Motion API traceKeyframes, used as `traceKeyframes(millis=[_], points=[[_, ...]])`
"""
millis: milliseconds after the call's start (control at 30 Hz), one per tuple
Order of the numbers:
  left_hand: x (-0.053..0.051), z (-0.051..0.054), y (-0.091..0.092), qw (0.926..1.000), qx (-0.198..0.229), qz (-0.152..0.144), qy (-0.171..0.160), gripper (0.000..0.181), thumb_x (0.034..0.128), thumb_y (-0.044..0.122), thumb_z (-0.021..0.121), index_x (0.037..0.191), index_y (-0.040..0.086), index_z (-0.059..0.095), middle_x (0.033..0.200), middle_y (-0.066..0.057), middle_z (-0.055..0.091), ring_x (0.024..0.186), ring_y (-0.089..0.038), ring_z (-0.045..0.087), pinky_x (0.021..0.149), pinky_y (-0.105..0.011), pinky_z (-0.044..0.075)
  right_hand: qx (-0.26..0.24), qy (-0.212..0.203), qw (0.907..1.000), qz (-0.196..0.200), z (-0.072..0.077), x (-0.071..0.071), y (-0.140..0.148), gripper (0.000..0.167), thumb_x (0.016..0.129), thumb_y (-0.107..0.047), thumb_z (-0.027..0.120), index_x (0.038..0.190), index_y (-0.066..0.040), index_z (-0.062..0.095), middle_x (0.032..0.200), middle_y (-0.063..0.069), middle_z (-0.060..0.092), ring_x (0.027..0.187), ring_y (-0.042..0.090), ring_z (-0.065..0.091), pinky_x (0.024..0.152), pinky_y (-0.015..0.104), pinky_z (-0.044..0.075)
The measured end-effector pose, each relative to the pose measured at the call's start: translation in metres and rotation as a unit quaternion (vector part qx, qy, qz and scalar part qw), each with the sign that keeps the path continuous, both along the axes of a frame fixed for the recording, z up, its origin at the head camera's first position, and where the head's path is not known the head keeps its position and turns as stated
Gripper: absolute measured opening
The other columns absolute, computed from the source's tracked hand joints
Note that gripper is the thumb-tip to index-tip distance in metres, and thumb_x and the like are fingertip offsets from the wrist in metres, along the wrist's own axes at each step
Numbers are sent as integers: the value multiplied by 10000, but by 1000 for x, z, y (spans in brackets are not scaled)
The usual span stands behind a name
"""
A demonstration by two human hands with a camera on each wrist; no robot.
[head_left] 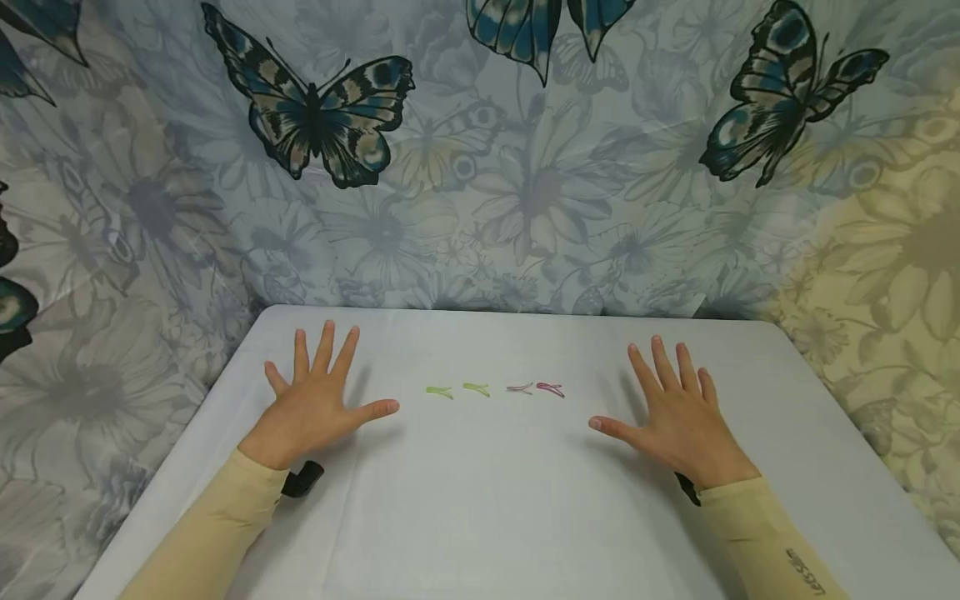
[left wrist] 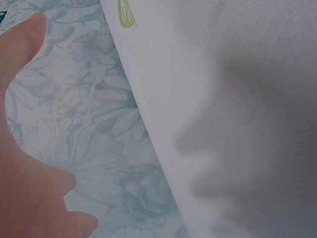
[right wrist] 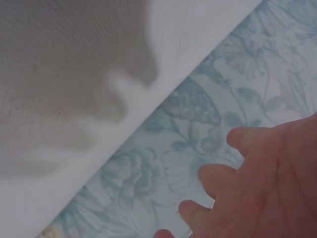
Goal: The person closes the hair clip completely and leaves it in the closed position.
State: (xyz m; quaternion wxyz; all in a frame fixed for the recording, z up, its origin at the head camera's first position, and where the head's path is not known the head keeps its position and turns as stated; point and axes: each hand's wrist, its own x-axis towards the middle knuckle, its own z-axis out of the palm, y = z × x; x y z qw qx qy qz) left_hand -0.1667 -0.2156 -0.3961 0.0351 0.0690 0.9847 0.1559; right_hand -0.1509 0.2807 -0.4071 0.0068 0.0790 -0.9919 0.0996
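Four small hair clips lie in a row on the white table: a green clip (head_left: 439, 392), another green clip (head_left: 476, 389), a pinkish clip (head_left: 519, 388) and a darker pink-red clip (head_left: 551, 389). The left hand (head_left: 309, 412) hovers left of the row, fingers spread and straight, holding nothing. To the right of the row, the right hand (head_left: 681, 425) is held the same way, also holding nothing. The left wrist view shows the left hand (left wrist: 34, 163) and part of a green clip (left wrist: 126, 14); the right wrist view shows only the right hand (right wrist: 262, 183) and its shadow.
The white table (head_left: 480, 517) has its far edge against a hanging cloth (head_left: 480, 208) printed with flowers and butterflies, which also covers both sides. Black wrist devices, a left one (head_left: 303, 479) and a right one (head_left: 687, 489), show beside the cream sleeves.
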Motion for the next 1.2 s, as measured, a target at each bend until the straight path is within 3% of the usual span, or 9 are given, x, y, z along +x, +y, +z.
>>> traceKeyframes(millis=[300, 567, 1000, 1200], points=[[-1, 2, -1, 9999, 97, -52, 98, 1276, 863, 932, 556, 1754, 227, -25, 1807, -157, -192, 1612, -564, -253, 1080, -956, -108, 21, -62, 9999, 100, -2, -2, -11, 1255, 867, -921, 567, 1755, -157, 116, 1813, 240, -34, 1645, 581, -53, 1250, 808, 45], [-2, 4, 3, 9998, 186, -98, 23, 1269, 871, 913, 575, 1753, 230, -32, 1809, -155, -189, 1616, -552, -257, 1110, -938, -100, 69, 13, 9988, 483, 5, -23, -51, 1250, 855, -937, 559, 1754, -174, 144, 1818, 230, 34, 1657, 559, 18, 1274, 783, 53], [-14, 9, 32, 9980, 303, -552, 112, 1308, 845, 868, 675, 1754, 246, -30, 1821, -143, -148, 1643, -517, -210, 1184, -899, -15, -277, 46, 9922, 1217, 15, -46, -130, 1178, 867, -894, 605, 1745, -210, 218, 1827, 171, 90, 1675, 495, 94, 1324, 701, 79], [-26, 10, 43, 9941, 405, -999, 98, 1316, 847, 705, 819, 1758, 196, 17, 1826, -175, -54, 1668, -508, -96, 1284, -784, 98, -145, 153, 9877, 1547, 13, -53, -156, 1072, 906, -803, 658, 1717, -189, 320, 1805, 174, 204, 1663, 471, 193, 1330, 676, 139]])
